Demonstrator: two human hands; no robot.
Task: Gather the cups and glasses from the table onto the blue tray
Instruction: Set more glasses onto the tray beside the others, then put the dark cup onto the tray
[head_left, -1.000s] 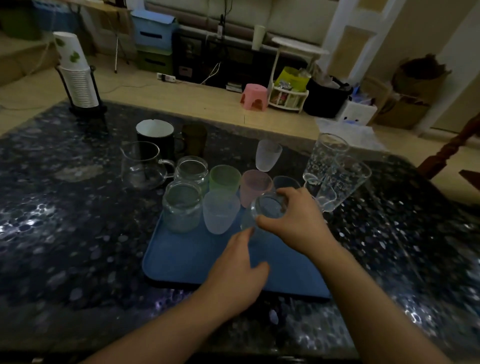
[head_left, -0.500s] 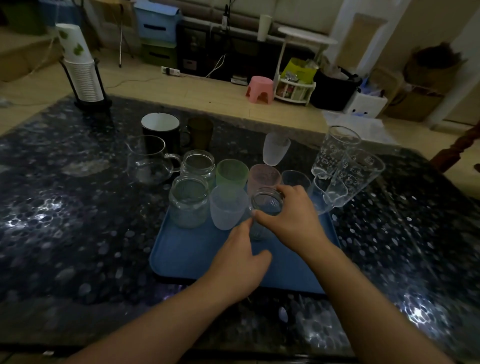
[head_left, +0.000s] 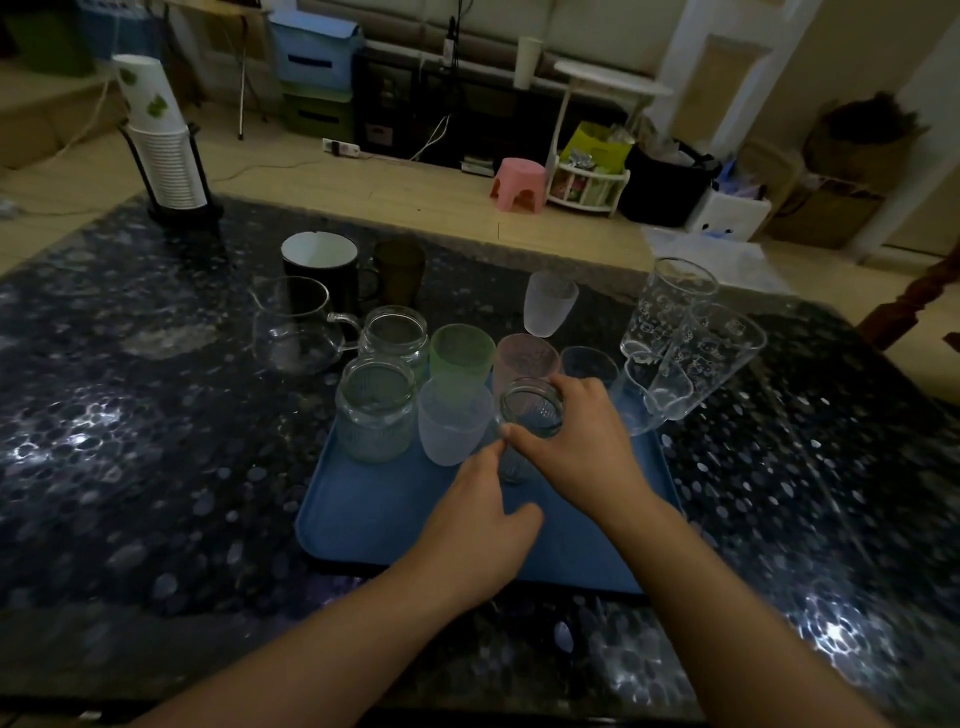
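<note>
A blue tray (head_left: 374, 514) lies on the dark table with several cups and jars along its far side: two clear jars (head_left: 376, 410), a frosted white cup (head_left: 452, 426), a green cup (head_left: 461, 353), a pink cup (head_left: 524, 356). My right hand (head_left: 576, 447) grips a small clear glass (head_left: 532, 413) by its rim over the tray. My left hand (head_left: 478, 525) hovers over the tray, its fingertips touching the glass's lower part. Two tall printed glasses (head_left: 691, 353) lean at the tray's right corner. A frosted cup (head_left: 549, 304), a black mug (head_left: 321, 270), a brown cup (head_left: 400, 267) and a glass pitcher (head_left: 296, 327) stand on the table.
A stack of paper cups in a black holder (head_left: 166, 156) stands at the table's far left corner. Beyond the far edge lie the floor, a pink stool (head_left: 518, 184) and storage boxes. A dark wooden chair (head_left: 914, 301) is at the right.
The view has shifted slightly; the glass in my right hand sits a little lower over the tray. Both hands stay by the glass.
</note>
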